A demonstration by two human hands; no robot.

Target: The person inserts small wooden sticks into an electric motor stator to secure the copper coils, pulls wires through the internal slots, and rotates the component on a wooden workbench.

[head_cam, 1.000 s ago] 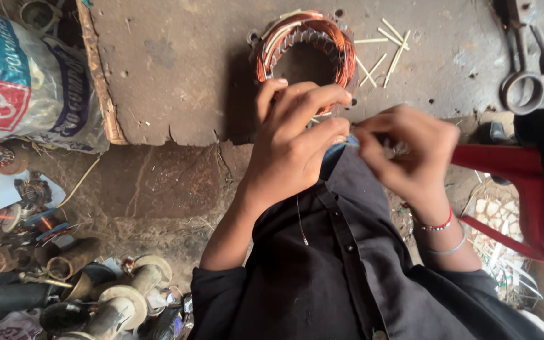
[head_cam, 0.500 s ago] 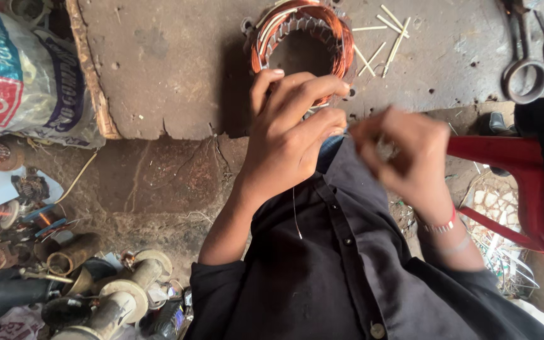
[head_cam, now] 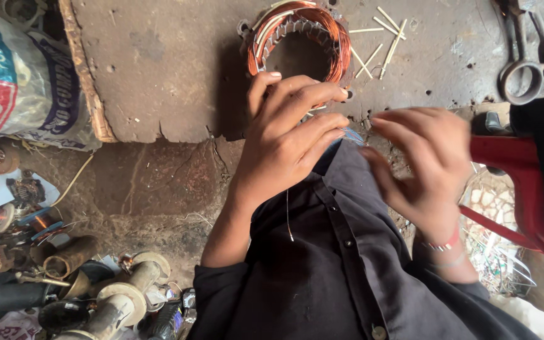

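The stator ring with copper windings (head_cam: 300, 38) lies on the far part of the worn bench top (head_cam: 158, 69). The left hand (head_cam: 284, 141) rests against its near rim, fingers curled together on the winding edge. The right hand (head_cam: 420, 167), blurred, hovers just right of the left, fingers loosely apart; whether it pinches anything cannot be told. Thin wooden slivers (head_cam: 379, 38) lie right of the ring, scissors (head_cam: 533, 53) farther right.

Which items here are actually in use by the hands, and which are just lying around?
In use:
- left hand, fingertips against the copper-wound stator ring
- right hand, beside it, blurred

Lying about:
- thin sticks
- scissors
- printed sack
- spools and motor parts on the ground
- red frame
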